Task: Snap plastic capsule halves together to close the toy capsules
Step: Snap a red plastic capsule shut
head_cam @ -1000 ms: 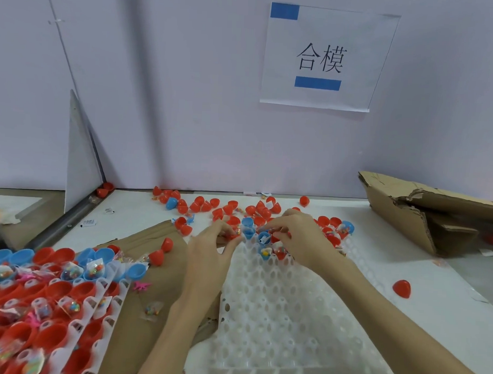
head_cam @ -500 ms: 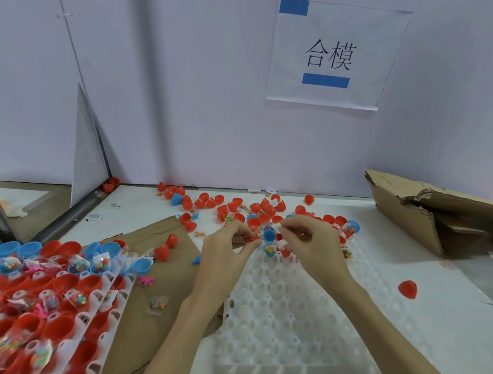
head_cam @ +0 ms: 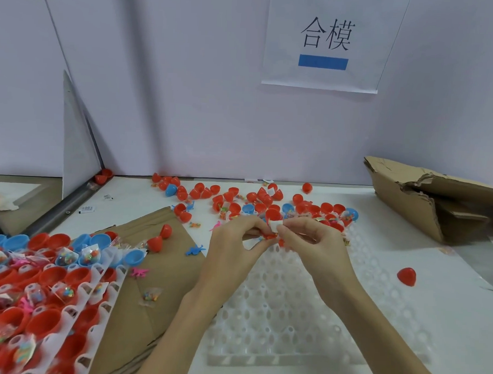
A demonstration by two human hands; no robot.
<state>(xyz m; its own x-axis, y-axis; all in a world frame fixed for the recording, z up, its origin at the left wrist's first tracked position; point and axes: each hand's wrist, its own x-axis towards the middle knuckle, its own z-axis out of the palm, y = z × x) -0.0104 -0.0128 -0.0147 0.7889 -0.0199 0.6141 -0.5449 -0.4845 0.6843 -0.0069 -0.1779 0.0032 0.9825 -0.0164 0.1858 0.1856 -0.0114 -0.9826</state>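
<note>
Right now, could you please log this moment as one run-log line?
left hand: pinching red capsule piece | right hand: pinching same | white tray: below

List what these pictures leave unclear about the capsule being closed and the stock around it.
- Head view: the red capsule piece between the left hand and right hand is mostly covered by fingers; whether its halves are snapped shut cannot be told.
- The white tray has its far cells hidden behind both hands.
- The filled trays run off the left and bottom edges.
- The cardboard box is cut by the right edge; its contents are hidden.
</note>
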